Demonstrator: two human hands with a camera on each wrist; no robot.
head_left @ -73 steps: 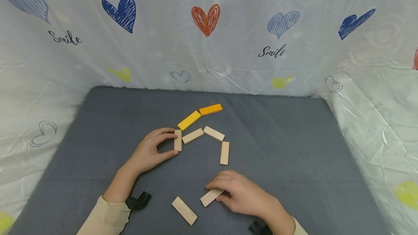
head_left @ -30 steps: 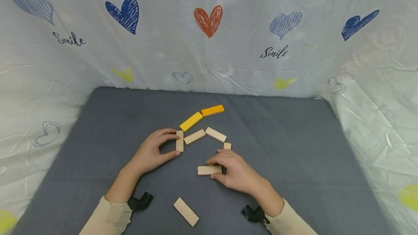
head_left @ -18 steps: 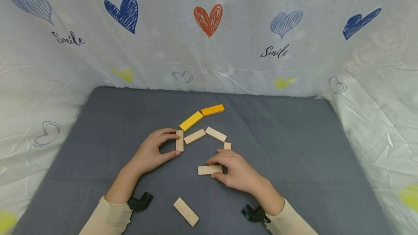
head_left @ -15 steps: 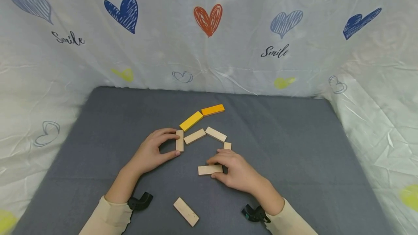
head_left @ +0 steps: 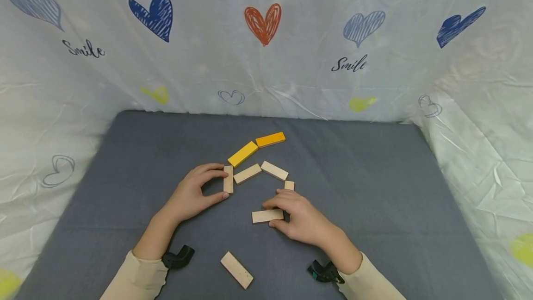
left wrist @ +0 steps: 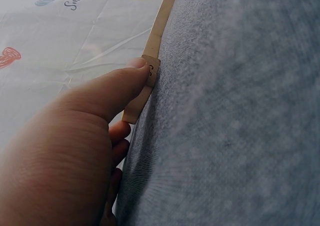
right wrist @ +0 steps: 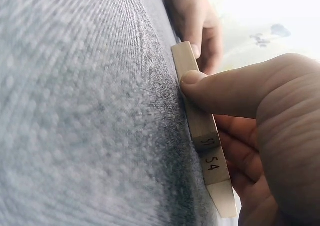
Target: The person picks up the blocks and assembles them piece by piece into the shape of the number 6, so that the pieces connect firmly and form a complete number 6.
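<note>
My left hand (head_left: 193, 191) pinches a plain wooden block (head_left: 228, 183) between thumb and fingers at the left end of a curved row. Two more plain wooden blocks (head_left: 247, 173) (head_left: 275, 171) continue that row to the right. Its far right block (head_left: 289, 185) is mostly covered by my right hand (head_left: 303, 216). That hand grips another plain block (head_left: 261, 217), lying sideways inside the curve. In the right wrist view, my thumb presses the long side of the gripped block (right wrist: 197, 118), and a block marked 54 (right wrist: 213, 165) sits right at its end.
Behind the row, a yellow block (head_left: 243, 154) and an orange block (head_left: 270, 140) lie end to end on the grey cloth (head_left: 354, 175). One loose plain block (head_left: 237, 270) lies near the front. A white curtain printed with hearts (head_left: 291, 73) stands behind the table.
My right hand has carried its block away from the front, up to the row's right end, turning it sideways; over the last second it stays put. My left hand keeps its place on its block.
</note>
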